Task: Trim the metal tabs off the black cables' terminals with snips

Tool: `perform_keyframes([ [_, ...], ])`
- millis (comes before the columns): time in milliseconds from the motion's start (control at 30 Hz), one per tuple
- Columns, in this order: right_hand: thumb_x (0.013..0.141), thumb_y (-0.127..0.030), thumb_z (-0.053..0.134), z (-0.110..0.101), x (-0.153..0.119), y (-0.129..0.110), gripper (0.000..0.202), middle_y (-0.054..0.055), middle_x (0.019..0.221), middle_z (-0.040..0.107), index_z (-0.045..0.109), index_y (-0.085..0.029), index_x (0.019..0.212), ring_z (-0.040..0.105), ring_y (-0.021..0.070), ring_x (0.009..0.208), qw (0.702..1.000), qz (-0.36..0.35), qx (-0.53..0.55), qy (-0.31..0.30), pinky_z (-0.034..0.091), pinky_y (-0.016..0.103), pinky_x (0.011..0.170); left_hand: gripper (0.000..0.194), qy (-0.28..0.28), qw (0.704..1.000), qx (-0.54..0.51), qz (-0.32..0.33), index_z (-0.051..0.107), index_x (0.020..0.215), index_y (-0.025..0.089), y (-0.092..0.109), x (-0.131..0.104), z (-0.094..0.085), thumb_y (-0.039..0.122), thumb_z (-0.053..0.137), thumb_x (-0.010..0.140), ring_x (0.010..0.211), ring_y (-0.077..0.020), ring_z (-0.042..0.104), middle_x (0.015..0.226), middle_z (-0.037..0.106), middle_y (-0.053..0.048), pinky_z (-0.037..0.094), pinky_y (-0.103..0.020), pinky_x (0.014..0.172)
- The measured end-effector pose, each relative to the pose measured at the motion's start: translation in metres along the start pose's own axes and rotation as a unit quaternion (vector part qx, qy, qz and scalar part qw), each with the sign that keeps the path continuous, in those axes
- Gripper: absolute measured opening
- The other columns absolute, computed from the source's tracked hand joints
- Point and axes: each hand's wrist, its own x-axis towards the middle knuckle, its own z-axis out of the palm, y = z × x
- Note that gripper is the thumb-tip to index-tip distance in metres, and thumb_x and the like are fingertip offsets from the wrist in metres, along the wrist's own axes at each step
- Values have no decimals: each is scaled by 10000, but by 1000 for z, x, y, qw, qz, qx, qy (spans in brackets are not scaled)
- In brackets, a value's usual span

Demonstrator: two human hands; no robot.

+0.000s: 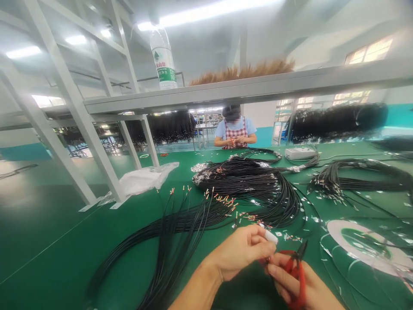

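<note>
My left hand [243, 249] is closed in a pinch at the lower middle, with a white cover on one fingertip. Between its fingers is a small reddish wire end [265, 261], mostly hidden. Touching it from the right, my right hand [292, 275] is closed around red-handled cutting pliers [298, 271], their dark jaws pointing up and away. A bundle of black cables [180, 224] with stripped copper and reddish ends lies left of my hands. Beyond them is a larger heap of black cables [245, 178] with pale connector ends.
White scraps are scattered over the green table [64, 245]. A white reel [338, 230] lies at right, near another cable bundle [355, 172]. A metal rack [106, 172] holds a water bottle [165, 64]; a plastic bag [138, 181] lies by its feet. A person [237, 131] works opposite.
</note>
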Motion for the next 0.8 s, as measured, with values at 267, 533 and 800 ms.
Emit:
perform_keyframes([
  [267, 610, -722, 629, 5, 0, -2, 538, -62, 402, 419, 512, -197, 586, 320, 80, 407, 994, -6, -1, 111, 207, 252, 434, 286, 124, 990, 56, 29, 605, 852, 128, -6, 5, 8, 119, 727, 594, 681, -110, 557, 695, 615, 8, 417, -257, 711],
  [533, 693, -641, 631, -2, 2, 8, 474, -45, 417, 465, 593, -170, 655, 319, 66, 365, 997, -7, 47, 66, 167, 226, 379, 380, 81, 995, -52, -5, 640, 869, 100, -10, 5, -7, 189, 799, 536, 725, -167, 635, 714, 685, -59, 454, -318, 776],
  [800, 687, -587, 680, -3, 0, 10, 425, -41, 370, 464, 615, -166, 685, 334, 71, 353, 993, -2, 109, 52, 186, 219, 375, 321, 131, 991, 39, 17, 645, 930, 129, -27, 12, -2, 75, 659, 614, 749, -143, 599, 902, 670, -72, 442, -275, 729],
])
